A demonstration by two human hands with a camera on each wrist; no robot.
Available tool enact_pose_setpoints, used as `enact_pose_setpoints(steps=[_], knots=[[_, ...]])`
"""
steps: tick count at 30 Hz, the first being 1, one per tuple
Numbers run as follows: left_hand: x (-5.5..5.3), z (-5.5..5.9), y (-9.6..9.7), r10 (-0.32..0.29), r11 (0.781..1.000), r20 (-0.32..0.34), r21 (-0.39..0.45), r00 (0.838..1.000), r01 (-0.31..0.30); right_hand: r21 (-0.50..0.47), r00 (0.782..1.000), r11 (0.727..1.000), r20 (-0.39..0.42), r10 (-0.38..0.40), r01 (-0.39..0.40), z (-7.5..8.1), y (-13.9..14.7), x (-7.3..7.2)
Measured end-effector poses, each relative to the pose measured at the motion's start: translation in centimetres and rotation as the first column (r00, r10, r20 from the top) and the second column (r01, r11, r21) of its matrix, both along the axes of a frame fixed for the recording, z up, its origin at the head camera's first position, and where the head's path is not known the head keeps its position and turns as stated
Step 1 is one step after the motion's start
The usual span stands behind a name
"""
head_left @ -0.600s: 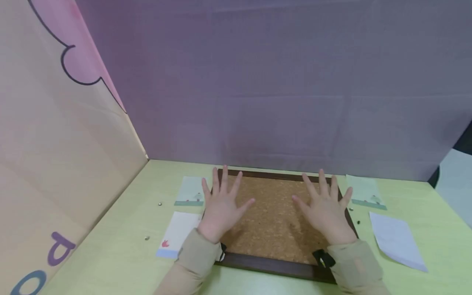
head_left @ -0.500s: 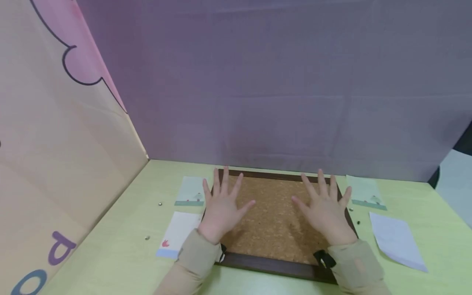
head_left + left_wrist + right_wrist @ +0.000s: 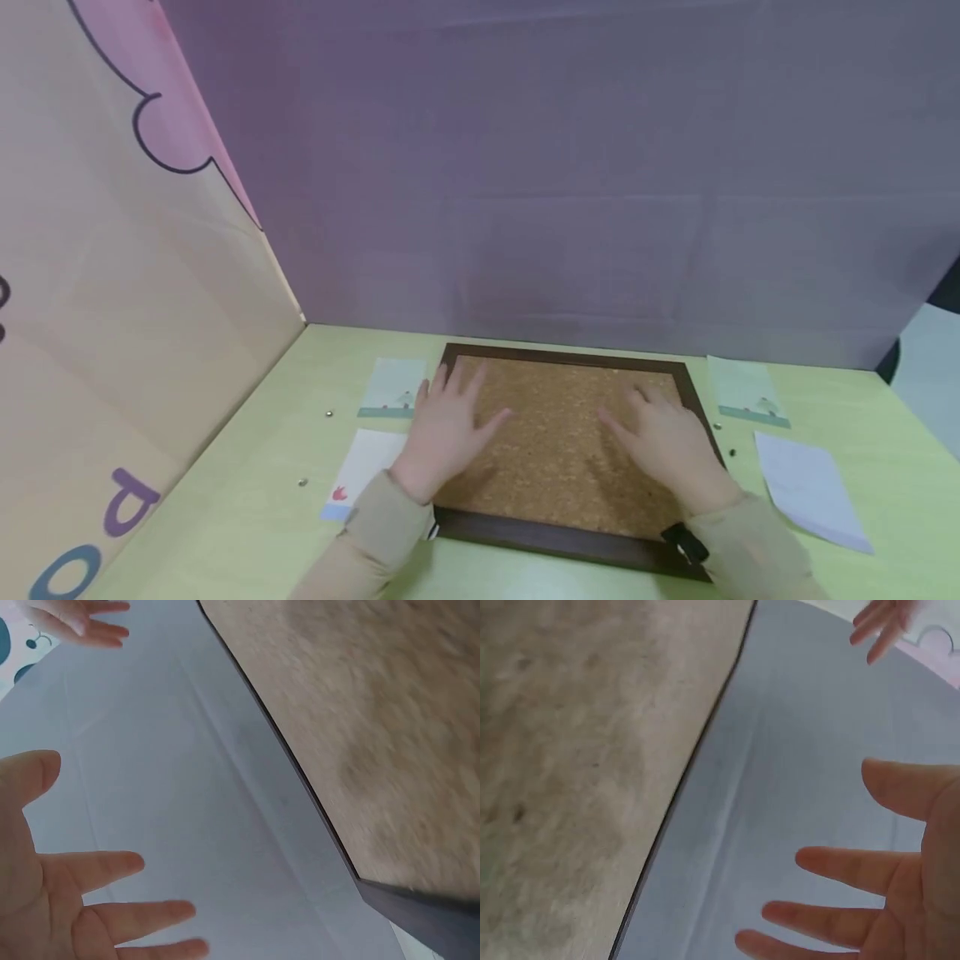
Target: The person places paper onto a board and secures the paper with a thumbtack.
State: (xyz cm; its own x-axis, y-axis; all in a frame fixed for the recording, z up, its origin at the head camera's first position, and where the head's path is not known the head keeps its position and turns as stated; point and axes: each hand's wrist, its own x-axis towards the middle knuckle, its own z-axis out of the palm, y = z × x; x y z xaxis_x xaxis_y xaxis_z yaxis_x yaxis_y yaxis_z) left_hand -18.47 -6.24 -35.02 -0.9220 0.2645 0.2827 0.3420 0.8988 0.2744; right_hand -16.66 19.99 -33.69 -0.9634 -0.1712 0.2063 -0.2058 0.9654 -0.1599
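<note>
My left hand (image 3: 444, 429) hovers over the left side of a cork board (image 3: 555, 442) with a dark wooden frame, its fingers spread and holding nothing. Over the board's right side is my right hand (image 3: 667, 442), also empty, with the fingers apart and slightly bent. The left wrist view shows the left hand's thumb and fingers (image 3: 142, 919) stretched out, clear of the cork surface. Likewise, in the right wrist view the right fingers (image 3: 832, 922) are extended with nothing between them. The board lies flat on the pale green table.
Left of the board lie a printed card (image 3: 392, 387) and a sheet with a red figure (image 3: 363, 475). To its right are another printed card (image 3: 747, 392) and a curled white sheet (image 3: 810, 492). Small pins (image 3: 329, 413) dot the table (image 3: 225, 517). A purple-grey cloth (image 3: 570, 183) hangs behind.
Both hands have lowered and drawn back slightly, with the right fingers now more bent and the wrists farther apart. The board and papers keep their places on the table.
</note>
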Motion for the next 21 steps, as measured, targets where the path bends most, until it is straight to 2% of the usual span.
enact_pose_setpoints(steps=[3, 7, 10, 12, 14, 16, 18, 21], knots=[[0.1, 0.0, -0.4, -0.024, 1.0, -0.019, -0.01, 1.0, 0.023, 0.025, 0.999, 0.999, -0.003, 0.044, -0.044, -0.2, 0.1, 0.4], [0.3, -0.3, -0.9, -0.075, 0.996, -0.092, -0.046, 0.993, 0.071, 0.069, 0.994, 0.992, 0.013, 0.107, -0.107, -0.6, 0.6, 0.9], [0.4, -0.5, -1.2, -0.11, 0.993, -0.146, -0.052, 0.983, 0.104, 0.065, 0.985, 0.988, 0.111, 0.136, -0.143, -0.8, 1.2, 1.1], [0.5, -0.6, -1.4, -0.124, 0.992, -0.164, -0.046, 0.979, 0.118, 0.034, 0.968, 0.986, 0.198, 0.153, -0.163, -1.0, 1.7, 1.2], [0.6, -0.6, -1.6, -0.129, 0.992, -0.161, -0.039, 0.979, 0.124, -0.002, 0.949, 0.985, 0.269, 0.165, -0.171, -1.3, 2.4, 1.2], [0.8, -0.7, -1.8, -0.132, 0.991, -0.144, -0.025, 0.981, 0.13, -0.027, 0.939, 0.981, 0.287, 0.191, -0.191, -1.6, 3.0, 1.2], [0.8, -0.9, -2.0, -0.135, 0.991, -0.117, -0.007, 0.984, 0.135, -0.037, 0.938, 0.978, 0.276, 0.21, -0.207, -2.0, 3.6, 1.4], [0.9, -1.1, -2.3, -0.135, 0.99, -0.071, 0.026, 0.988, 0.137, -0.036, 0.945, 0.97, 0.22, 0.244, -0.242, -2.4, 4.4, 1.7]])
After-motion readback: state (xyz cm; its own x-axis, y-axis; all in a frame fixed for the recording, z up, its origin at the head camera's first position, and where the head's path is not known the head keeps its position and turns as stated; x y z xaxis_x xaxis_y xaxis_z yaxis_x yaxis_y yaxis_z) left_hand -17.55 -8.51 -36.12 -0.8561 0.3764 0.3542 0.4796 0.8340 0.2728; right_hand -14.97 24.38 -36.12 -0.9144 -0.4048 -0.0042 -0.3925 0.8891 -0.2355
